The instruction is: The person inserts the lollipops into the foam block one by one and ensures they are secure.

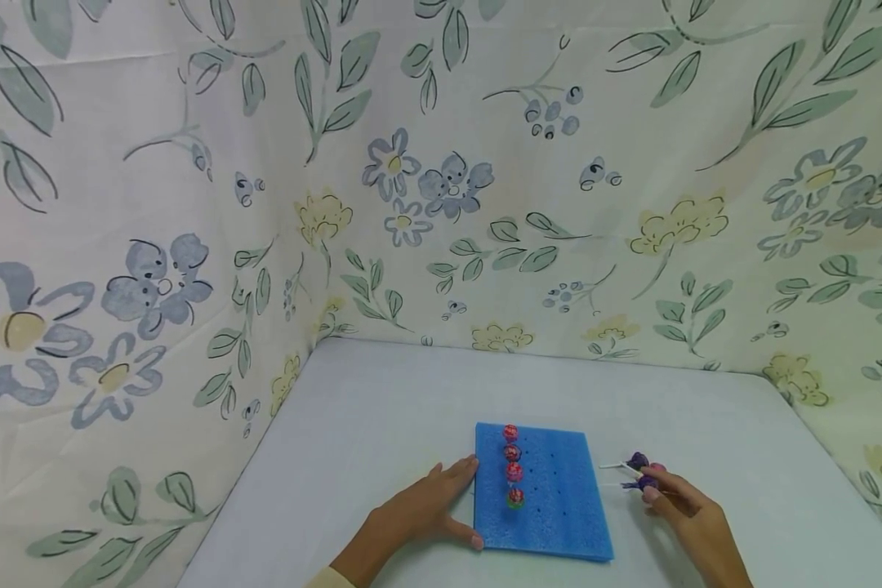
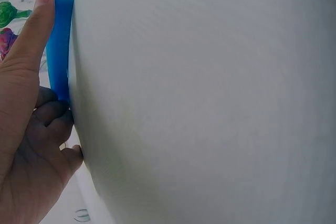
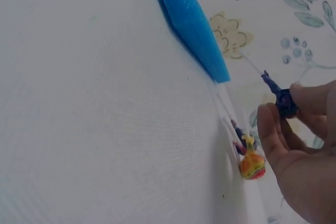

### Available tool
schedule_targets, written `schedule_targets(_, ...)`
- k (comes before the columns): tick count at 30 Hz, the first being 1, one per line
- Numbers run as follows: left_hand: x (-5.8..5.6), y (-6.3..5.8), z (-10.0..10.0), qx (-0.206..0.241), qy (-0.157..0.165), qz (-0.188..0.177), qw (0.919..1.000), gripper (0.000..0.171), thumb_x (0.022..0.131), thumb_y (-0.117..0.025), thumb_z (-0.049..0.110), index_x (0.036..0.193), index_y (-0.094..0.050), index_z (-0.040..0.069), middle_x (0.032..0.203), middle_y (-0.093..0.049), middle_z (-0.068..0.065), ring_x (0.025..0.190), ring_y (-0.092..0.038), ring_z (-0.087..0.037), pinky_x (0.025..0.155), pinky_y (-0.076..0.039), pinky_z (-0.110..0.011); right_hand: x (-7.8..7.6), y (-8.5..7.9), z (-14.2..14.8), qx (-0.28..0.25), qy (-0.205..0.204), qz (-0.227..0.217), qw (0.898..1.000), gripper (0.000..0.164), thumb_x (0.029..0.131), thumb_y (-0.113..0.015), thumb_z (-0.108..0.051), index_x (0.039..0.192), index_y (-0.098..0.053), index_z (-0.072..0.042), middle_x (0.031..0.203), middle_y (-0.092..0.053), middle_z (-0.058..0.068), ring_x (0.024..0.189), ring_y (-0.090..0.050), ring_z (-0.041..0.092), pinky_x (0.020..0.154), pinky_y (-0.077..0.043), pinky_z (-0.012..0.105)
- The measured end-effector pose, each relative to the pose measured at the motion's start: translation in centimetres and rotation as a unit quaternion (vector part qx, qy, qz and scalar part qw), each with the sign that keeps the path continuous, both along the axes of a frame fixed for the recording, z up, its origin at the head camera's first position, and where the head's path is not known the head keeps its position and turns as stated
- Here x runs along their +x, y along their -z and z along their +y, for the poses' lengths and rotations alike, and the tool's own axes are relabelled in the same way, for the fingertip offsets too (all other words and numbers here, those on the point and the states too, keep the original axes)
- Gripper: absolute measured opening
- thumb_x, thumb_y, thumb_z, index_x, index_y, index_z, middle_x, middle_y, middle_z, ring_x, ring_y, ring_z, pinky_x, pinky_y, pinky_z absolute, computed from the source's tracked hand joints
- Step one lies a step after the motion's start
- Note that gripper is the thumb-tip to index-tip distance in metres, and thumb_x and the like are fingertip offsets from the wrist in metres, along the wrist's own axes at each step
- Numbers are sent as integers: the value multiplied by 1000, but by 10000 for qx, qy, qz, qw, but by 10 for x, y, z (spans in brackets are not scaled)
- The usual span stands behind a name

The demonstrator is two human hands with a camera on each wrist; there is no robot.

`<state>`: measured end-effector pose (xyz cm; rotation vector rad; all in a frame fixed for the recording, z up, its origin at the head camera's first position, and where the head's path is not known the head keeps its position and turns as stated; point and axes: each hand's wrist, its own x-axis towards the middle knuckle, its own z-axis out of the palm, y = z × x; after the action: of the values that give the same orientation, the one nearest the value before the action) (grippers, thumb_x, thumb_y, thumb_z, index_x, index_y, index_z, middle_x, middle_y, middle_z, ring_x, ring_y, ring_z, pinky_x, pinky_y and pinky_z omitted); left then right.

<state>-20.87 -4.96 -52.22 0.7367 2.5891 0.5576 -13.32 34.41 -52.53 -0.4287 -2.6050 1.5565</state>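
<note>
A blue foam board (image 1: pixel 584 506) lies on the table with a column of several red-wrapped lollipops (image 1: pixel 514 471) standing in its left part. My left hand (image 1: pixel 422 508) is spread against the board's left edge, thumb at the front corner; in the left wrist view, the thumb and fingers touch the foam's side (image 2: pixel 60 30). To the right of the board, my right hand (image 1: pixel 694 514) pinches a dark purple lollipop (image 3: pixel 286 103) by its wrapped head, its white stick pointing toward the board. Just beyond that hand lie another dark purple lollipop (image 1: pixel 637 460) and a pink one (image 1: pixel 657 467).
Small holes (image 1: pixel 554 473) run in columns across the board's middle and right. A yellow-and-orange lollipop (image 3: pixel 252 165) lies on the table near the right hand. Floral cloth (image 1: pixel 529 286) hangs behind and beside the white table (image 1: pixel 382 392).
</note>
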Motion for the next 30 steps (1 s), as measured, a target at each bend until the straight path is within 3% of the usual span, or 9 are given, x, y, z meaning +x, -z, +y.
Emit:
schedule_targets(2, 0, 0, 0, -7, -11, -4, 10000, 118, 74, -84, 71, 169, -31, 24, 174, -31, 8, 159, -34, -34, 123, -38, -57, 0, 1, -1, -84, -112, 423, 9990, 53, 108, -64, -34, 145, -59, 4, 131, -69, 12, 93, -73, 0, 79, -63, 22)
schedule_targets(5, 0, 1, 0, -8, -41, -30, 10000, 118, 74, -84, 71, 169, -31, 25, 174, -31, 8, 159, -34, -36, 122, -39, -58, 1, 4, -2, -799, -488, 1146, 9890, 47, 110, -59, -18, 145, -52, 12, 127, -71, -1, 100, -76, 3, 83, -64, 29)
schedule_targets(7, 0, 1, 0, -14, -39, -34, 10000, 118, 74, -84, 71, 169, -31, 26, 174, -31, 9, 159, -33, -36, 122, -39, -58, 1, 5, -1, -1189, -694, 1393, 9806, 46, 111, -57, -14, 146, -48, 15, 119, -73, -10, 101, -77, 5, 84, -64, 30)
schedule_targets(9, 0, 2, -1, 15, -30, -47, 10000, 118, 74, -84, 71, 169, -31, 26, 174, -31, 9, 159, -33, -35, 123, -38, -58, 1, 6, -1, -1500, -763, 1507, 9742, 45, 111, -56, -11, 146, -46, 16, 118, -73, -8, 102, -78, 10, 86, -63, 32)
schedule_targets(11, 0, 2, -1, 45, -26, -60, 10000, 118, 74, -84, 71, 169, -31, 25, 174, -31, 8, 159, -33, -36, 123, -38, -58, 1, 5, -2, -1409, -602, 1402, 9782, 45, 112, -55, -16, 146, -49, 13, 119, -72, -8, 100, -77, 10, 86, -63, 29)
schedule_targets(16, 1, 2, -1, 74, -36, -68, 9999, 118, 74, -84, 71, 169, -31, 25, 174, -31, 8, 158, -33, -39, 122, -39, -59, -2, 2, -9, -626, -1, 869, 9942, 52, 109, -63, -29, 151, -54, -1, 126, -64, -4, 98, -73, 2, 85, -63, 23)
schedule_targets(22, 0, 3, -1, 104, -46, -78, 9999, 118, 74, -84, 71, 169, -31, 26, 174, -31, 8, 158, -33, -41, 121, -39, -61, -3, -3, -16, 68, 176, 1077, 9940, 48, 103, -72, -18, 148, -61, -4, 141, -64, 16, 104, -66, -12, 84, -61, 18)
schedule_targets(26, 0, 3, -1, 82, -59, -70, 9999, 118, 74, -84, 71, 169, -31, 26, 174, -31, 9, 158, -33, -41, 121, -39, -61, -3, -5, -16, 212, 320, 759, 9964, 65, 98, -80, -20, 156, -53, -10, 143, -63, 24, 98, -60, -19, 79, -57, 10)
schedule_targets(30, 1, 3, -1, 97, -74, -75, 9999, 119, 74, -84, 71, 169, -31, 26, 174, -31, 9, 158, -33, -39, 122, -39, -60, -5, -6, -18, -121, 511, 605, 9968, 69, 92, -86, -19, 152, -55, -5, 121, -72, -3, 94, -61, -16, 78, -56, 9)
